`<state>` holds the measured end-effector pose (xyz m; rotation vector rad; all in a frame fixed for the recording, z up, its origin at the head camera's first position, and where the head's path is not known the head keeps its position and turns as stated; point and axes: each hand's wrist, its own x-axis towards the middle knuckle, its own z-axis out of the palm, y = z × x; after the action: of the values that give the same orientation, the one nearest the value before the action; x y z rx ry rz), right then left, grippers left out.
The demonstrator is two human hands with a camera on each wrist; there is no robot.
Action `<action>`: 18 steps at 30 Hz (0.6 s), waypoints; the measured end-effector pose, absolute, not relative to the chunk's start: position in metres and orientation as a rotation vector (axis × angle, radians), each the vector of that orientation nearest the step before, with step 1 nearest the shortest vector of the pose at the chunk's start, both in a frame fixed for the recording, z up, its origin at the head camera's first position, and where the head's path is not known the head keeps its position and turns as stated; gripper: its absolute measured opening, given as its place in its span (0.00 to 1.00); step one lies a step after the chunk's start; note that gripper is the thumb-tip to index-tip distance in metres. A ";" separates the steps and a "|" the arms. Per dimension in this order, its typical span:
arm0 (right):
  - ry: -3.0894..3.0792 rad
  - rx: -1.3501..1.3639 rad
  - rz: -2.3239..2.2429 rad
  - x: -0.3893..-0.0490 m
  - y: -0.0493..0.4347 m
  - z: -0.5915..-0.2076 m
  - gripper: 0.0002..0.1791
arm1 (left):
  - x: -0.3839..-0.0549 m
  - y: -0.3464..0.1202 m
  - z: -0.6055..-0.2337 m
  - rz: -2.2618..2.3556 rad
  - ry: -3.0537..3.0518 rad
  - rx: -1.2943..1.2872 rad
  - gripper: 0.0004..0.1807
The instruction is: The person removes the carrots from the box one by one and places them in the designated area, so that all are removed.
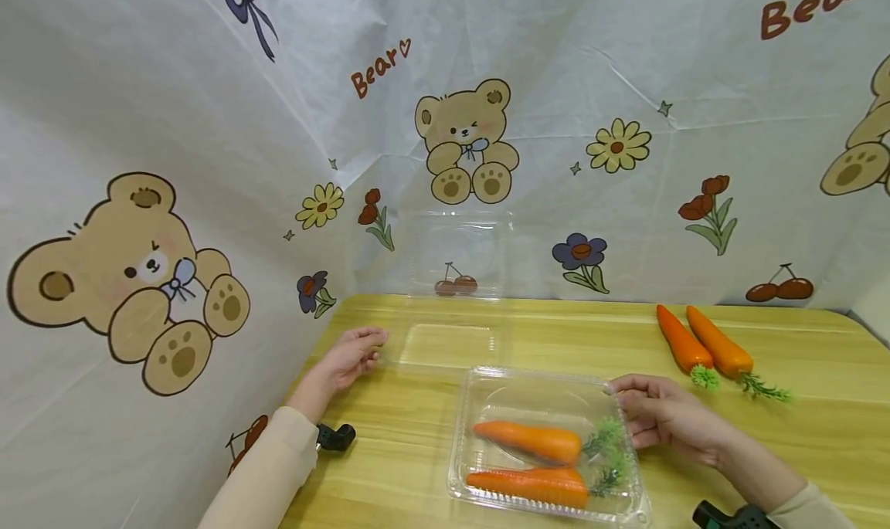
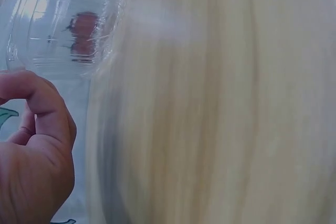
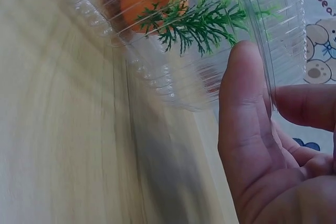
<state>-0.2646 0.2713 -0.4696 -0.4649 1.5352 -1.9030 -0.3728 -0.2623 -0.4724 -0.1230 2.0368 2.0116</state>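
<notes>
A clear plastic clamshell box with two orange toy carrots inside is near me. My right hand pinches its right corner between thumb and fingers, and the carrots' green tops lie right beside the thumb. Farther back, an empty clear clamshell box stands open, its lid raised against the backdrop. My left hand is at this box's left edge, fingers bent, fingertips right at the rim; I cannot tell whether they pinch it.
Two more toy carrots lie at the table's back right. Bear-printed cloth hangs behind and along the left side of the wood-grain table. Dark devices show at both wrists.
</notes>
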 end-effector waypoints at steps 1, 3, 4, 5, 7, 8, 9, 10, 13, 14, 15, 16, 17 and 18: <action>1.535 -0.465 -1.905 -0.265 0.273 -0.470 0.13 | -0.372 -0.265 -0.472 2.012 2.033 -0.127 0.14; 1.542 -0.467 -1.906 -0.265 0.277 -0.469 0.14 | -0.371 -0.269 -0.471 2.013 2.026 -0.124 0.16; 1.546 -0.469 -1.906 -0.265 0.278 -0.469 0.14 | -0.370 -0.272 -0.471 2.015 2.024 -0.121 0.17; 1.549 -0.474 -1.906 -0.265 0.280 -0.470 0.14 | -0.370 -0.275 -0.470 2.017 2.023 -0.124 0.18; 1.551 -0.459 -1.905 -0.266 0.283 -0.470 0.15 | -0.368 -0.281 -0.470 2.018 2.025 -0.127 0.21; 1.553 -0.460 -1.906 -0.267 0.285 -0.470 0.15 | -0.368 -0.284 -0.470 2.022 2.027 -0.132 0.21; 1.553 -0.464 -1.907 -0.268 0.286 -0.470 0.15 | -0.367 -0.287 -0.470 2.028 2.029 -0.144 0.21; 1.549 -0.465 -1.908 -0.268 0.288 -0.470 0.15 | -0.367 -0.290 -0.470 2.032 2.032 -0.149 0.21; 1.542 -0.471 -1.915 -0.270 0.292 -0.470 0.16 | -0.365 -0.298 -0.471 2.041 2.041 -0.170 0.17; 1.539 -0.479 -1.918 -0.270 0.294 -0.471 0.16 | -0.365 -0.301 -0.471 2.042 2.044 -0.172 0.15; 1.532 -0.477 -1.919 -0.270 0.295 -0.471 0.16 | -0.365 -0.303 -0.472 2.044 2.045 -0.175 0.13; 1.526 -0.474 -1.922 -0.271 0.296 -0.471 0.16 | -0.365 -0.306 -0.472 2.043 2.049 -0.172 0.12; 1.517 -0.470 -1.923 -0.271 0.297 -0.471 0.16 | -0.366 -0.309 -0.472 2.040 2.051 -0.172 0.12; 1.505 -0.468 -1.926 -0.272 0.298 -0.471 0.17 | -0.365 -0.312 -0.472 2.033 2.057 -0.172 0.12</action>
<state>-0.2717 0.2979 -0.4711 -0.4677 1.5045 -1.9263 -0.3654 -0.3118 -0.4718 -0.1724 2.0569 2.0327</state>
